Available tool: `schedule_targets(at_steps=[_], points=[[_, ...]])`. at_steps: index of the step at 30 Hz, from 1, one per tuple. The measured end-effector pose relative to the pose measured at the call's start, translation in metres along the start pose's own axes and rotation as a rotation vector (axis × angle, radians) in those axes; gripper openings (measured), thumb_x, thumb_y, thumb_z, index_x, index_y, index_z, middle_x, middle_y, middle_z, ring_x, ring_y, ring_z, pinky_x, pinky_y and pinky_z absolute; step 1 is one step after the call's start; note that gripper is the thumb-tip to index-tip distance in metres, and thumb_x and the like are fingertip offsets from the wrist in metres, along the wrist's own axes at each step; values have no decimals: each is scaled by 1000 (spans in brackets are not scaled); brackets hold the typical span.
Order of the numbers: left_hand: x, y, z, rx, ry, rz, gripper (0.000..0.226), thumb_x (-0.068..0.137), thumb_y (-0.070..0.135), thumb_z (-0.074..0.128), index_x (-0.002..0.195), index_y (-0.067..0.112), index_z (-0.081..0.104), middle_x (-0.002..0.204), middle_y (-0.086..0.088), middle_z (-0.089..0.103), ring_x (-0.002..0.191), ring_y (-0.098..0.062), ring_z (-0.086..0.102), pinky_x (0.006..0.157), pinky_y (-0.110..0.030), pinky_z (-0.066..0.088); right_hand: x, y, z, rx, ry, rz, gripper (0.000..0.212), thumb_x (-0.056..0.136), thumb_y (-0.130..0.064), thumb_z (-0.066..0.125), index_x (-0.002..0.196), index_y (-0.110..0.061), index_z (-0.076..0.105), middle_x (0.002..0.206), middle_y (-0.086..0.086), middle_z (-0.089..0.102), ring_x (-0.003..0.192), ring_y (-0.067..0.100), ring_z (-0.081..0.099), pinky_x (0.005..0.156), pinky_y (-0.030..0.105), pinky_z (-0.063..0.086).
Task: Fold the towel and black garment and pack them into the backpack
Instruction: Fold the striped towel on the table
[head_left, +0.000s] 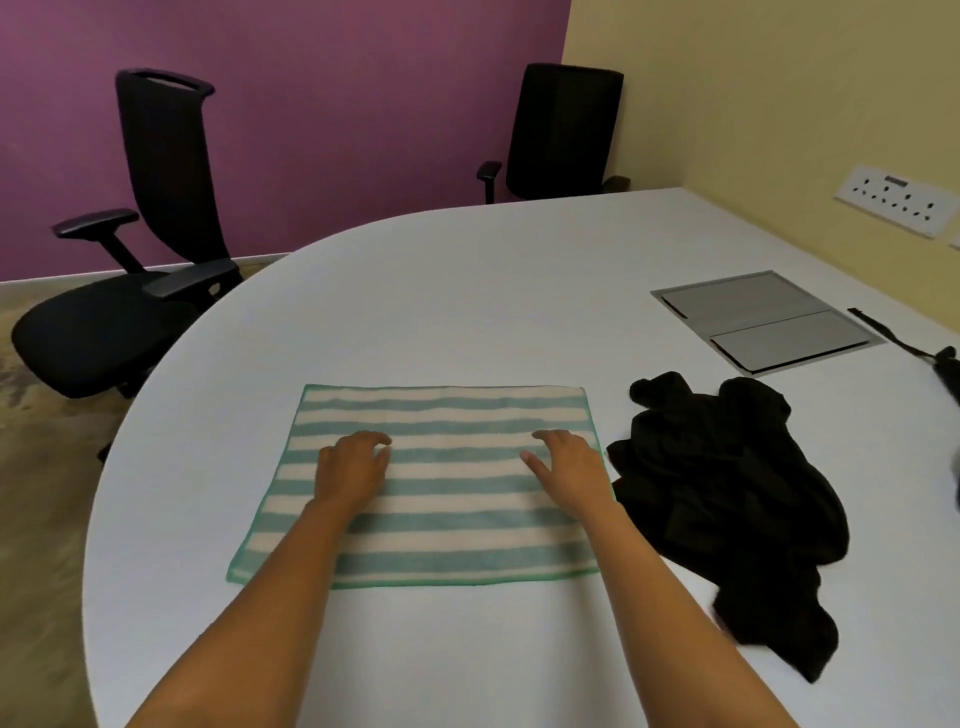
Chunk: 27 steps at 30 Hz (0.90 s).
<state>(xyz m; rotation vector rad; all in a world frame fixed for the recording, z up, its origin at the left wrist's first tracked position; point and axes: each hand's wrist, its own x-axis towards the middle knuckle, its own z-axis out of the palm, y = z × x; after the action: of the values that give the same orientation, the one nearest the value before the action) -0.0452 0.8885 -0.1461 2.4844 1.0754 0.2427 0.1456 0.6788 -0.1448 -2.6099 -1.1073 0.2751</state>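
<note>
At the centre of the frame, on a white rounded table (467, 291): one towel (447, 525), teal and cream stripes, green edging, spread flat in a rectangle with its long edges running left to right. On the towel, palm down: left hand (353, 470), fingers loosely bent, gripping nothing; right hand (569, 467), fingers relaxed and slightly spread, also gripping nothing, near the towel's right edge. Just right of the towel, touching or nearly touching its edge: one black garment (727, 499), crumpled in an unfolded heap. Upper right of the table: a grey metal hatch (763, 322) set into the top. At the right edge: a black strap (883, 330) leading to a dark item cut off by the frame. Beyond the table: two black office chairs, upper left (156, 234) and upper centre (563, 130).
</note>
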Motion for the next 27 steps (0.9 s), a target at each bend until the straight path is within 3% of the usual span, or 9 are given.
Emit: schedule_targets(at_steps=[2,4,6,8,12,17,24,27], points=[[4,3,23,50,-36,24,38,100,34,35,134,23,48,146,-3,42,135,-20,37,112,-37,20,10,-4,20,-52,-40,9,61,95,-58,27,146,-25,29,153,3,29,141,22,25,113,37,21],[8,0,44,136,-113,17,47,101,41,24,146,27,29,157,-2,21,145,-19,17,117,-39,8,17,-6,40,-101,-86,27,73,89,-68,6,150,-30,13,159,-1,10,146,22,7,117,42,5],[14,-7,62,206,-178,-3,54,99,48,8,150,31,10,160,-1,2,147,-18,1,118,-43,-2,23,-6,59,-126,-84,16,98,66,-77,-25,150,-34,1,160,-2,-3,147,22,-5,116,44,-6],[20,-16,75,226,-189,-31,63,92,55,-7,150,33,-2,159,0,-8,147,-18,-8,117,-46,-9,30,-8,77,-146,-71,14,104,57,-73,-39,149,-35,-7,159,-3,-11,146,22,-12,115,46,-11],[40,-36,88,251,-106,-41,83,72,66,-26,148,38,-8,158,4,-12,146,-17,-12,112,-49,-15,55,-15,99,-150,-44,29,89,62,-68,-40,143,-37,-20,157,-5,-18,144,22,-19,113,48,-16],[74,-48,89,278,-41,-62,73,79,61,-16,148,39,-7,158,4,-9,146,-17,-9,113,-50,-12,99,-21,104,-184,-7,-15,82,69,-68,-35,143,-39,-18,158,-7,-14,145,21,-16,116,50,-9],[118,-55,83,290,-97,-60,58,94,56,0,148,36,-8,159,2,-12,146,-17,-11,115,-52,-9,139,-23,102,-173,-36,-48,94,63,-70,-36,148,-37,-10,158,-5,-13,146,21,-15,115,47,-12],[105,-54,84,274,-70,-26,70,85,59,-11,150,32,-3,159,1,-7,147,-17,-7,117,-47,-7,129,-16,102,-162,-26,-57,94,65,-69,-36,148,-36,-8,159,-5,-10,146,19,-14,116,42,-11]])
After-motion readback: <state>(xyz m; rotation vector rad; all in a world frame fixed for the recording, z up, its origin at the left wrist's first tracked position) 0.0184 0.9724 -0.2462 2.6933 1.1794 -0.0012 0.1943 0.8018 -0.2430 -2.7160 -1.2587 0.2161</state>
